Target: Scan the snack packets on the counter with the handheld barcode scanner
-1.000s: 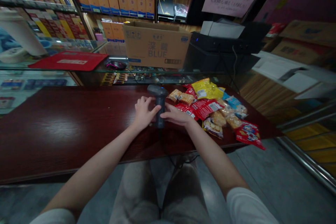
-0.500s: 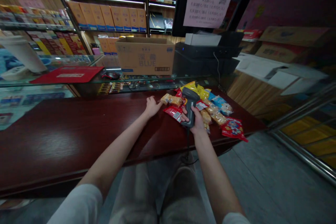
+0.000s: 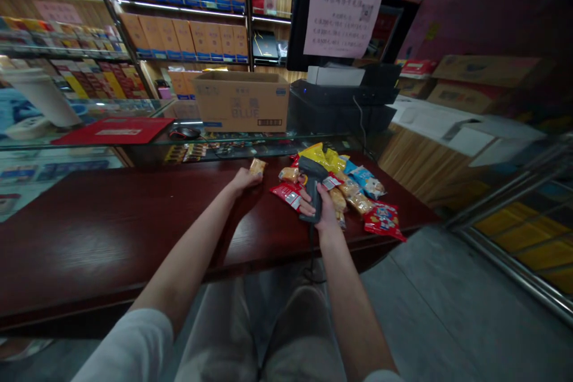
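Note:
Between the fingers of my left hand (image 3: 244,181) is a small clear-wrapped snack packet (image 3: 257,168), golden inside, lifted just left of the pile. My right hand (image 3: 326,206) is wrapped round the handle of a dark grey barcode scanner (image 3: 313,176), whose cord hangs down past the table edge. Under and around the scanner lie a red snack bag (image 3: 286,194), another golden wrapped packet (image 3: 289,175), a yellow bag (image 3: 316,154), a blue bag (image 3: 367,181), and a red bag with a cartoon print (image 3: 385,219) at the right.
The dark red wooden table (image 3: 111,221) stretches to the left. Behind it a glass counter carries a cardboard box (image 3: 242,101), a computer mouse (image 3: 185,132), a red mat (image 3: 114,130) and a black printer (image 3: 344,95). Cartons (image 3: 465,95) stand at the right.
My left hand has drawn one golden packet leftward, away from the pile. The right hand still holds the scanner over the bags; the whole view has shifted slightly.

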{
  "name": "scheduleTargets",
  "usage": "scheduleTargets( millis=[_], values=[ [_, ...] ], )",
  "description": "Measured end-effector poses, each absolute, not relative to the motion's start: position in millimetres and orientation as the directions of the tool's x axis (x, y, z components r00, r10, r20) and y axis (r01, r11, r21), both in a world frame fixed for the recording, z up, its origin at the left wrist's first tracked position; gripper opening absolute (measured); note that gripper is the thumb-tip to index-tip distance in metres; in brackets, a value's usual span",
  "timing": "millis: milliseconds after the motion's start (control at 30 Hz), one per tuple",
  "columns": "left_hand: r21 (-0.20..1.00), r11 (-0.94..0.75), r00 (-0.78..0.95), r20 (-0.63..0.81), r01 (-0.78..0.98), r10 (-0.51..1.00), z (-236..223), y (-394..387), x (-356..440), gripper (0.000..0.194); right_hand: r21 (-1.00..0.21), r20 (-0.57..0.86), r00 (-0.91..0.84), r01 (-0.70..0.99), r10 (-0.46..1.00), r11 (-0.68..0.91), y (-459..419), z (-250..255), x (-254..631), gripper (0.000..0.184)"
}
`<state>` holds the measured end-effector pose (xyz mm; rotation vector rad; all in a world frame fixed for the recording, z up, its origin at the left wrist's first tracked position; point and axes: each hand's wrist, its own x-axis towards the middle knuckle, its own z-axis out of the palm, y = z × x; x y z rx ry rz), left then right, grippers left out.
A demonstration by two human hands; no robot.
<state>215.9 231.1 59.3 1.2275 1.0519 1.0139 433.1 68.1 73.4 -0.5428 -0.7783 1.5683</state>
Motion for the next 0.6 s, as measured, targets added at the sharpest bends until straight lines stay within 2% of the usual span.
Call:
scheduleTargets(
  millis=[67, 133, 200, 267, 433, 600],
  values=[
    [0.988, 0.120, 0.225, -0.095, -0.101, 0.970, 57, 221, 196, 0.028, -0.780, 0.077, -0.208, -0.621, 0.975, -0.071, 67, 74, 429, 0.045],
    [0.961, 0.122, 0.185, -0.077, -0.247, 0.980, 55, 212, 181, 0.030, -0.816, 0.057, -0.258, -0.568, 0.964, -0.104, 65, 71, 424, 0.046],
    [0.917, 0.054, 0.095, -0.018, -0.396, 0.995, 53, 206, 174, 0.041, -0.853, 0.022, -0.268, -0.507, 0.963, -0.122, 63, 67, 419, 0.047],
    [0.884, -0.007, 0.044, 0.031, -0.467, 0.999, 52, 202, 174, 0.054, -0.884, -0.014, -0.243, -0.450, 0.970, -0.126, 61, 64, 415, 0.048],
    [0.901, 0.017, 0.169, 0.063, -0.434, 0.984, 56, 193, 187, 0.058, -0.906, -0.020, -0.266, -0.402, 0.964, -0.130, 57, 63, 409, 0.046],
    [0.913, 0.020, 0.194, 0.065, -0.409, 0.979, 58, 191, 194, 0.054, -0.908, -0.011, -0.264, -0.401, 0.965, -0.120, 57, 63, 408, 0.044]
  ],
)
